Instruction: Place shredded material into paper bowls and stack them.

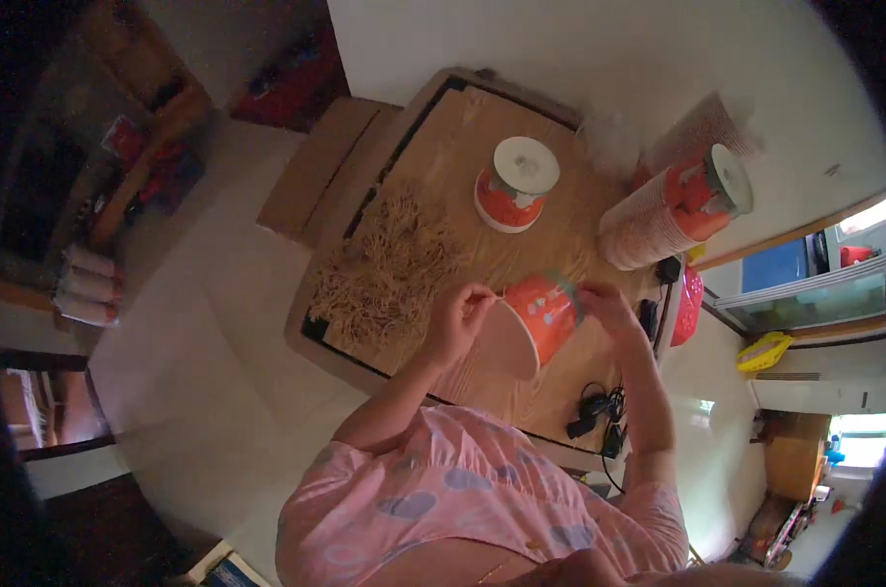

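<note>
Both hands, left hand (459,318) and right hand (604,305), pinch the tilted orange cup (536,318) beside the straw-like pile (389,264); apparently a light hold, so it could slip.

Left hand (457,318) and right hand (607,305) raised, fingers pinched.

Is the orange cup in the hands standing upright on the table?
No. The orange cup is held tipped on its side between the left hand and right hand, above the wooden table.
</note>
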Demonstrator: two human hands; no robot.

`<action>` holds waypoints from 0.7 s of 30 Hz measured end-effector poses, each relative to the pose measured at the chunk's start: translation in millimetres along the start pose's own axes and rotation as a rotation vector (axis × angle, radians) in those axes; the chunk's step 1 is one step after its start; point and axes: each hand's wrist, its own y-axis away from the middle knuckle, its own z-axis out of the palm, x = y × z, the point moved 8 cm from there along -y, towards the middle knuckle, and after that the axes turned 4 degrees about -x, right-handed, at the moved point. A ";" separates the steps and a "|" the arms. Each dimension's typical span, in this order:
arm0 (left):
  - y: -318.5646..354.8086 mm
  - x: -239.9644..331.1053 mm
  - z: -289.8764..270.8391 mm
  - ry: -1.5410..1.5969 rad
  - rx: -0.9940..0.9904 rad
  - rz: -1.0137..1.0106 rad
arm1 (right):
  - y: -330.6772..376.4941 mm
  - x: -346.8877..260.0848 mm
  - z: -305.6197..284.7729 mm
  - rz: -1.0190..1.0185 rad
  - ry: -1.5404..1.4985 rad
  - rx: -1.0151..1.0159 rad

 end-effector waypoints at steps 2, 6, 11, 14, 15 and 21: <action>-4.4 1.5 6.1 0.203 -0.088 -0.214 | 8.7 -14.5 -18.6 -0.055 0.074 0.064; 1.1 -8.8 18.0 0.363 -0.104 -0.359 | 28.3 -61.5 -27.5 -0.272 0.165 0.212; 2.5 9.9 52.7 0.311 -0.243 -0.340 | 63.3 -108.6 -13.4 -0.442 0.267 0.341; 5.2 45.8 79.1 0.170 -0.254 -0.143 | 88.6 -136.6 20.7 -0.523 0.322 0.359; 6.7 57.5 84.4 0.163 -0.252 -0.143 | 94.7 -144.2 27.7 -0.518 0.435 0.397; 14.3 86.6 98.9 0.053 -0.231 0.020 | 134.8 -182.5 -1.9 -0.576 0.311 0.581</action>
